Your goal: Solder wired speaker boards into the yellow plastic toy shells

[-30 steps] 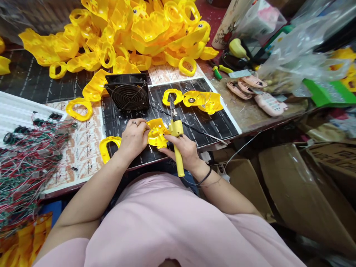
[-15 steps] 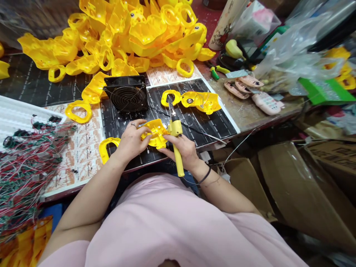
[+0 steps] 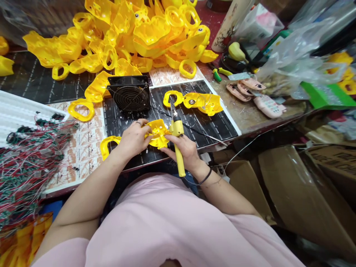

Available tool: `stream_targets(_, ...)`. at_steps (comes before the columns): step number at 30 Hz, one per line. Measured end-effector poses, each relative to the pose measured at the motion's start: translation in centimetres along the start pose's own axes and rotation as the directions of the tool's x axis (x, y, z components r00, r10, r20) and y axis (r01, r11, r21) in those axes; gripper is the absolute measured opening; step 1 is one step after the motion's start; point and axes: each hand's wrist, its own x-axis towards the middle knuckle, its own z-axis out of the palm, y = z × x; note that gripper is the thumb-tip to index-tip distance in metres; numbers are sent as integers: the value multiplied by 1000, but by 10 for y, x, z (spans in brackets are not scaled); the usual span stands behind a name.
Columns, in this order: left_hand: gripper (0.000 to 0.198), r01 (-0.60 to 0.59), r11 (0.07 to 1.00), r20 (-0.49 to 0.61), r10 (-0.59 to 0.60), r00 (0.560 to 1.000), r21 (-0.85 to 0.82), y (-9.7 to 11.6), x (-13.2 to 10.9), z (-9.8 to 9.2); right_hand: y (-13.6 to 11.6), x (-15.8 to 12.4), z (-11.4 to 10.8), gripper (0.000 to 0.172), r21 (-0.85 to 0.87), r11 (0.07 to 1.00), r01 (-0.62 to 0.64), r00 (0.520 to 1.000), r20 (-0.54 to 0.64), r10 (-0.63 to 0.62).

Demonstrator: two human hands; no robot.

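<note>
Left hand (image 3: 136, 138), centre of the frame: fingers drawn in narrow on the left edge of an open yellow shell (image 3: 158, 136), any smaller part between the fingertips not made out; right hand (image 3: 185, 150), just right of centre: closed about a yellow gun-shaped tool (image 3: 177, 128), its metal tip (image 3: 172, 108) toward the top of the frame, thumb at the shell's right edge; black fan (image 3: 130, 97), above the left hand; yellow moulding (image 3: 204, 103), right of the fan; yellow pile (image 3: 150, 35), top centre; tangled wires (image 3: 30, 174), lower left; cardboard box (image 3: 294, 189), lower right
</note>
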Motion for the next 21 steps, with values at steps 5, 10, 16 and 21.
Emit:
stream_targets(5, 14, 41, 999, -6, -41, 999, -16, 0, -1, 1, 1, 0, 1, 29, 6, 1000, 21, 1000, -12, -21)
stream_targets(10, 17, -55, 936, -320, -64, 945, -348, -11, -4, 4, 2, -2, 6, 29, -1, 1000, -6, 1000, -1, 6)
stream_targets(16, 18, -26, 854, -364, -194, 911, -519, -4, -6, 2, 1, -2, 9, 26, 10, 999, -39, 999, -14, 39)
stream_targets(21, 14, -83, 985, -395, 16, 919, -154, -4, -10, 6, 0, 2, 9, 26, 10, 999, -46, 999, 5, 46)
